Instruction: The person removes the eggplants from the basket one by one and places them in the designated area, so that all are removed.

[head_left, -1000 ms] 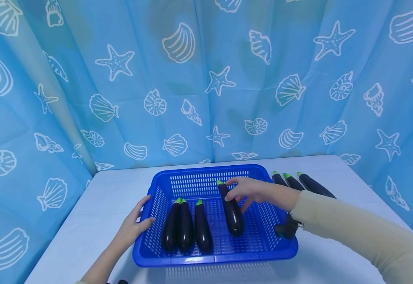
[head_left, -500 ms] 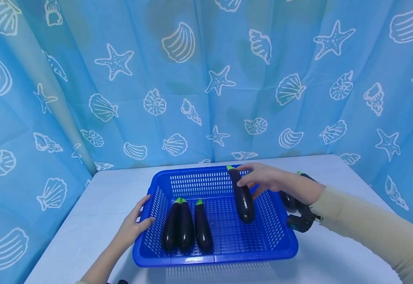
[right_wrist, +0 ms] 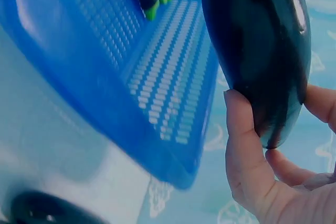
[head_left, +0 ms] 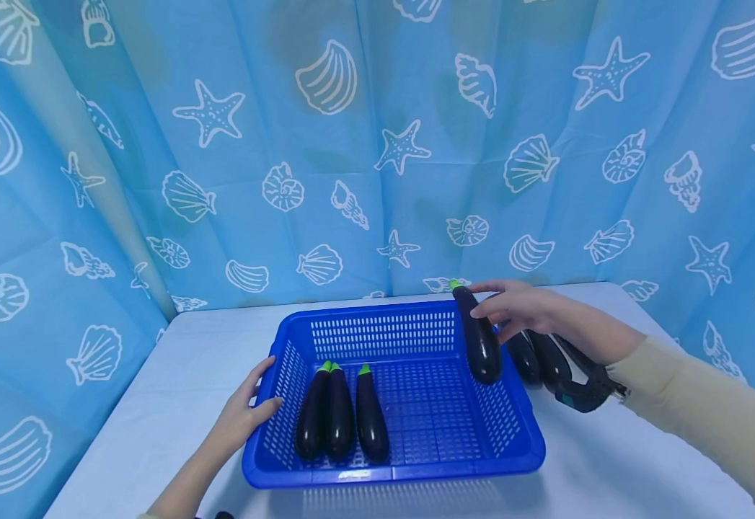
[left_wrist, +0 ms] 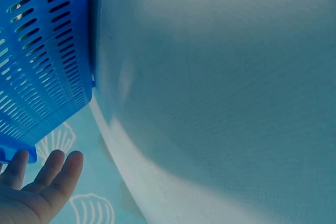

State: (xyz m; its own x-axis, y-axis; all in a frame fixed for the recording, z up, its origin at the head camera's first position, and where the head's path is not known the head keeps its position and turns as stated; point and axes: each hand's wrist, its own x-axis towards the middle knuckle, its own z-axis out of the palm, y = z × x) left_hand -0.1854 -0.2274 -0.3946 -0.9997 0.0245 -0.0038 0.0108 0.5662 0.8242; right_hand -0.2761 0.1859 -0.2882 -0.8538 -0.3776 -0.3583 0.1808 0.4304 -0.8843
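Observation:
Between the thumb and fingers of my right hand is a dark purple eggplant, its green stem end pointing up and away. It hangs over the right wall of the blue plastic basket, and the right wrist view shows the fingers around one end of this eggplant. My left hand rests against the basket's left side, thumb at the rim, and several of its fingers look extended in the left wrist view. Inside the basket three eggplants lie at the left, stems toward the back.
More eggplants lie on the white table just right of the basket, partly hidden by the right hand and wrist device. A blue curtain with shell and starfish prints stands behind and along both sides.
My right hand has carried the eggplant from inside the basket up and to the right, to above the right wall. The left hand and the three eggplants in the basket have stayed put.

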